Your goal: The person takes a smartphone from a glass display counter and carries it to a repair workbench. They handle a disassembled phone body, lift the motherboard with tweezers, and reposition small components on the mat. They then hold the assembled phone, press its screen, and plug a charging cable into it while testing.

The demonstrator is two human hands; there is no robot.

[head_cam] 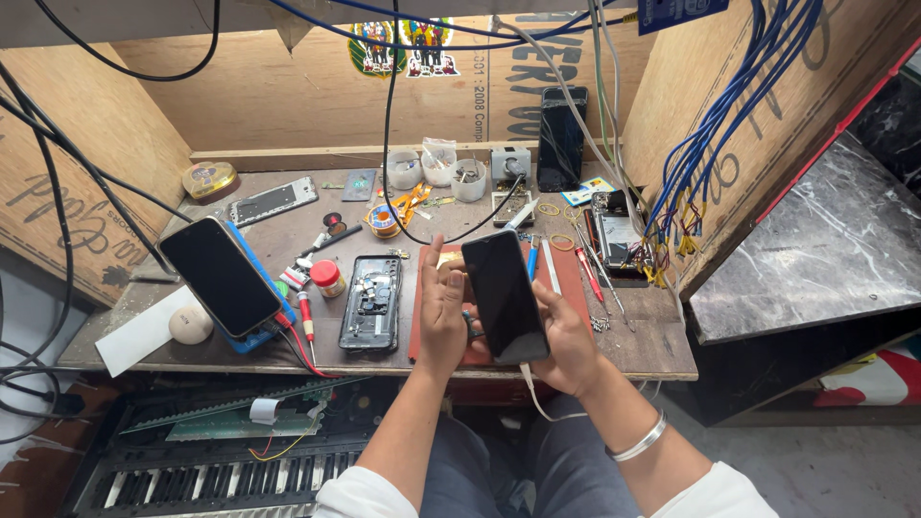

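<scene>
At the left of the frame, a dark-screened phone (221, 275) leans tilted on a blue stand (257, 331), glass turned up toward the viewer, probably so it can be read at a glance. Just right of it lie a red-handled screwdriver (306, 316) and a small red-capped jar (328, 277), close enough to grab. Next, near centre, an opened phone body (371, 301) lies flat on the wooden bench (662, 350) with its insides facing up, long axis running from the near edge toward the back wall.

Right of that, the left hand (442, 312) stands on edge, fingers straight and pressed together against the left side of a black smartphone (504, 295). That smartphone is held just above a red mat (570, 273) at the centre of the frame, screen up, long axis near upright in the picture and leaning slightly left at the top. The right hand (566, 341) cradles its lower right side from beneath, fingers curled around the edge; a white cable (533, 393) hangs from its bottom end. Farther right, blue wires (715, 125) drape down the plywood wall.
</scene>
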